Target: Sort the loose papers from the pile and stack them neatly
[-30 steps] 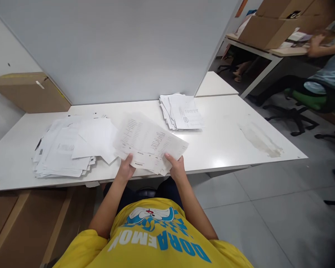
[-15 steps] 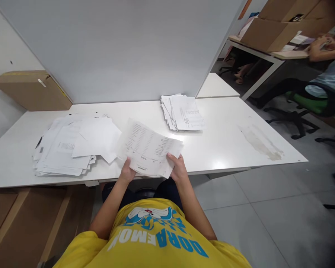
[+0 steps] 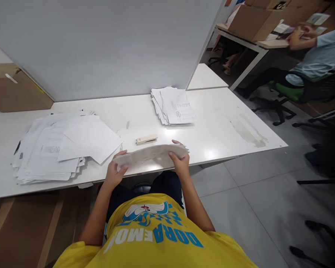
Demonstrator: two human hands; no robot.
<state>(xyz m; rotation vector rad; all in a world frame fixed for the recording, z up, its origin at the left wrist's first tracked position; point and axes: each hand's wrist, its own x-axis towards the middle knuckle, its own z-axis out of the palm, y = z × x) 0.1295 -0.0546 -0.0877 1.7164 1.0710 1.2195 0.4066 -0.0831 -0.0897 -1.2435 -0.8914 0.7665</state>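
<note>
Between my two hands, sheets of paper (image 3: 149,158) are held up on edge near the front of the white table (image 3: 220,130), bowed and blurred. My left hand (image 3: 115,169) grips their left end, thumb on the near side. At the other end my right hand (image 3: 179,159) pinches them, thumb in front and fingers behind. Just beyond the sheets lies a cream stapler (image 3: 146,139), touched by neither hand. A large, untidy pile of papers (image 3: 53,149) spreads to the left of my left hand. Farther back, a smaller stack of papers (image 3: 174,106) rests near the partition.
A grey partition (image 3: 108,48) rises along the table's back edge. At the back left stands a cardboard box (image 3: 19,87), and more cardboard (image 3: 25,227) lies below the table. To the right, a co-worker (image 3: 315,59) sits at another desk beside cardboard boxes (image 3: 251,22).
The sheets have tipped from lying nearly flat to upright on edge, and the stapler behind them now shows. My left hand has shifted left. The whole view has turned slightly right.
</note>
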